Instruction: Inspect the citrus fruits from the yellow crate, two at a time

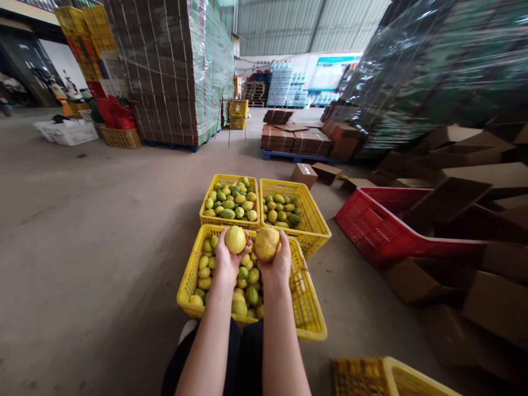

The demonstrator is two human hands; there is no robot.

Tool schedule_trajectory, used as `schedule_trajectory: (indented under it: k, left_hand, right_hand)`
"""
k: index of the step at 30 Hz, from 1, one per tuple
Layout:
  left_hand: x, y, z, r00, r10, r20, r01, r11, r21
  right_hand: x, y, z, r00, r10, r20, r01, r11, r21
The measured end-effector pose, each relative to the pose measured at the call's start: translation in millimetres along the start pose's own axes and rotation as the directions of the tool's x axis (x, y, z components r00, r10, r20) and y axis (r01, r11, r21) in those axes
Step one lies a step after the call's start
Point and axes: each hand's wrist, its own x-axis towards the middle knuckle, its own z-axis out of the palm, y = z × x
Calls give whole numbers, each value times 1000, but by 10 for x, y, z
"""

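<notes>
My left hand (225, 263) is curled round a smooth yellow lemon (235, 240), holding it up over the near yellow crate (310, 308). Beside it, my right hand (279, 266) grips another lemon (267, 244), a deeper yellow with an uneven skin. Both fruits are raised side by side, a small gap between them. Below my forearms, green and yellow lemons (252, 296) fill the left and middle of the near crate; my arms hide some of them. Two more yellow crates adjoin its far side: the left one (209, 219) is heaped with lemons, the right one (317, 228) holds fewer.
On the right, a red crate (371, 236) stands among loose cardboard boxes (499, 291). Another yellow crate (371, 377) is at the bottom right edge. Farther off are flattened cartons (280, 140) on a blue pallet and tall wrapped stacks (160, 71). Concrete floor (103, 231) extends leftward.
</notes>
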Motion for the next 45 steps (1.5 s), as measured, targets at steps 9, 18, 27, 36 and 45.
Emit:
schedule_trajectory:
  k: [9,18,27,36,45]
  left_hand:
    - [14,-16,15,999,-37,-5,37,999,19]
    - [11,-29,5,1000,0,-5,0,999,46]
    - [23,-38,12,997,72,-15,-72,997,1]
    - [-11,-23,1,1000,26,-2,-26,999,19]
    - [-1,-26,19,999,20,-28,-19,998,59]
  right_hand:
    - [-109,-37,90,1000,0,22,0,1000,20]
    - [-23,37,59,999,-43,29,44,998,-50]
    - [-43,23,48,994,-63,89,71,993,-89]
    - [-48,-15,10,987,41,153,-24,994,-111]
    - [-63,-22,36,989,16,147,-3,996,-87]
